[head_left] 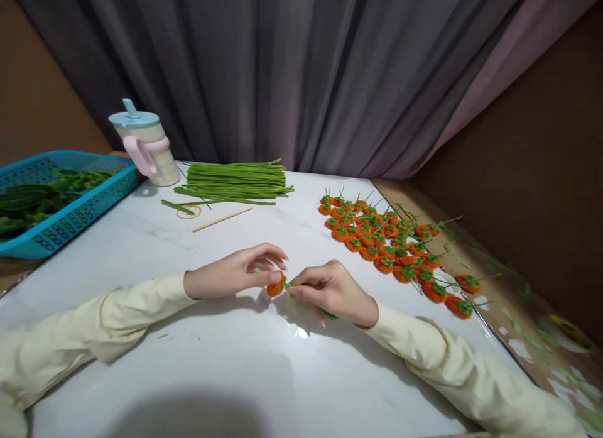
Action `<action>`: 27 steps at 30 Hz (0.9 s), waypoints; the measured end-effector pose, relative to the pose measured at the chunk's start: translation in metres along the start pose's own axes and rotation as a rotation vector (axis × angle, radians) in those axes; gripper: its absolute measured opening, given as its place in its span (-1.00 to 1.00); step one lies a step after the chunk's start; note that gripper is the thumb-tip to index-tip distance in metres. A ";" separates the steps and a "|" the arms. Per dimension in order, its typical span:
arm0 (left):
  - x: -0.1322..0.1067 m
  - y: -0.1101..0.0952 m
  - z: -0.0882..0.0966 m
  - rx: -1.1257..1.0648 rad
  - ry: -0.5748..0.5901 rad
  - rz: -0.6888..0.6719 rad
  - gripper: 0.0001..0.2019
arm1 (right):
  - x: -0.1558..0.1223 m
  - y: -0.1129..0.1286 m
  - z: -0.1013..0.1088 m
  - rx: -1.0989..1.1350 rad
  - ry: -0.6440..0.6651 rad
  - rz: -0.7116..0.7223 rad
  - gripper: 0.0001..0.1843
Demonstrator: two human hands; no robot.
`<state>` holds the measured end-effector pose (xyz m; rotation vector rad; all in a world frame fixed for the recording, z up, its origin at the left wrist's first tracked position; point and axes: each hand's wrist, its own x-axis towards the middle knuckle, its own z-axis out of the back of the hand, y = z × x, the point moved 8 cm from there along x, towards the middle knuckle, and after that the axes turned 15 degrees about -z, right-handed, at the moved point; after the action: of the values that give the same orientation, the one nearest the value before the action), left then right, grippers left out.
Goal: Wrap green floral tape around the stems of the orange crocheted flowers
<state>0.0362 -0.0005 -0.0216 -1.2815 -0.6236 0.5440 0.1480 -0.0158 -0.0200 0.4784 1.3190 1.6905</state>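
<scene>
My left hand (pixel 238 271) pinches a small orange pipe-cleaner fruit (pixel 276 285) between thumb and fingertips, just above the white table (pixel 202 375). My right hand (pixel 332 291) meets it from the right, its fingers closed on the green stem (pixel 325 312) that comes out of the fruit and runs under the palm. Both arms wear pale yellow sleeves. A spread of several finished orange fruits with green tops and stems (pixel 391 249) lies to the right of the hands.
A bundle of green pipe cleaners (pixel 235 180) lies at the back, with a wooden stick (pixel 221 219) and a rubber band (pixel 189 212) near it. A lidded pink-handled cup (pixel 146 142) and a blue basket of green leaves (pixel 61 199) stand at the left. Grey curtain behind.
</scene>
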 end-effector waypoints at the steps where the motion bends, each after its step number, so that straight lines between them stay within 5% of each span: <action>1: 0.001 -0.011 0.000 0.130 0.050 -0.090 -0.65 | 0.002 -0.004 -0.002 0.119 0.062 -0.095 -0.80; 6: -0.005 -0.039 -0.019 0.536 0.289 -0.315 -0.80 | 0.004 -0.009 -0.014 0.416 0.267 -0.294 -0.74; 16: -0.004 -0.035 -0.021 0.589 0.193 -0.250 -0.88 | 0.007 -0.013 -0.021 0.487 0.408 -0.339 -0.72; 20: -0.005 -0.024 -0.018 0.488 0.164 -0.117 -0.88 | 0.007 -0.014 -0.020 0.464 0.394 -0.327 -0.71; 24: -0.008 -0.003 -0.022 0.118 0.245 0.067 -0.81 | 0.006 -0.012 -0.018 0.443 0.396 -0.306 -0.70; 27: -0.008 0.000 -0.023 -0.017 0.267 0.057 -0.79 | 0.005 -0.011 -0.018 0.440 0.408 -0.291 -0.69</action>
<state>0.0464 -0.0224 -0.0261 -1.3633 -0.3706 0.4050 0.1363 -0.0213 -0.0371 0.1739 1.9718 1.2929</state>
